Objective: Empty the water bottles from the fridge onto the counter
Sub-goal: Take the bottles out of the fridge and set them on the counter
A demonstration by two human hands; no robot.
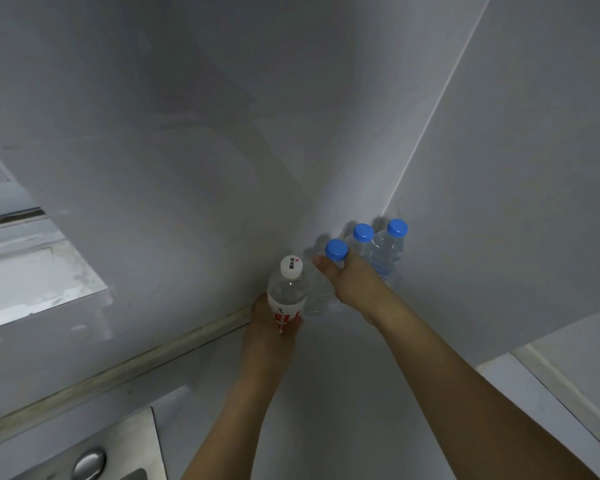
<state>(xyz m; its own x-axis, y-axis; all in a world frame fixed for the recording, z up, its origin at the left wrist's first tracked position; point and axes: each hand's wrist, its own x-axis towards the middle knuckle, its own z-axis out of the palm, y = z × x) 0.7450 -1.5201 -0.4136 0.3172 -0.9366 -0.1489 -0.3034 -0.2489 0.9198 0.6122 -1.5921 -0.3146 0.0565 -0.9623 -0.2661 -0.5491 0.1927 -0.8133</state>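
Clear plastic bottles (387,252) (glossy), matt counter (343,393), brushed-metal sink (118,445)

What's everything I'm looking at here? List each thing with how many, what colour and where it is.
Blue-capped bottles: three, clear with blue caps, standing close together in the counter's back corner.
White-capped bottle: one, clear with a white cap and a red and white label, just left of the blue-capped ones.
Counter: one, pale grey, along the bottom and centre.
Walls: two, pale grey, meeting at the corner behind the bottles.
Sink: one, steel, bottom left, with a round metal fitting.
Left hand: wrapped around the lower part of the white-capped bottle.
Right hand: gripping the nearest blue-capped bottle below its cap.
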